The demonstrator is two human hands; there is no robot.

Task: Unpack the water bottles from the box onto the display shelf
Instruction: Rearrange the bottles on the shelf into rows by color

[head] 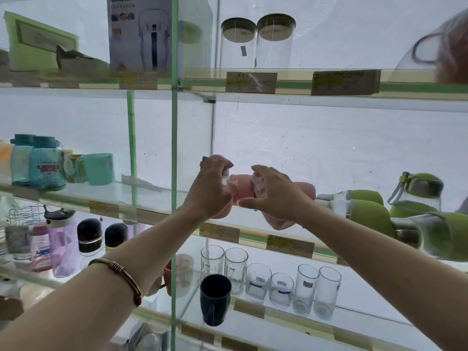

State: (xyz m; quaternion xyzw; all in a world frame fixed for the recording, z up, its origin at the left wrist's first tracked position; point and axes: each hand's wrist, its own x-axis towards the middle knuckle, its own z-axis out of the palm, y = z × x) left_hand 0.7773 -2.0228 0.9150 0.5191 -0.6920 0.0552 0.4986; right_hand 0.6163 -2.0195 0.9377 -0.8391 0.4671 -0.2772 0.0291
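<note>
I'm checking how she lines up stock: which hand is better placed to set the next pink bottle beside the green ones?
Probably the right hand: it is at the pink bottles on the side nearer the green bottles. The left hand grips a bottle further left.

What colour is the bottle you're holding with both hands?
Pink. The bottle has a soft pink sleeve, seen between the left hand and right hand in the head view.

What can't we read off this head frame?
- Pink bottles: count and pose, hidden by both hands.
- Left hand grip: fingers blurred over a clear piece.
- Price tags: print too small.
- Source box: not in view.
- Green bottles: blurred near the right edge.
</note>
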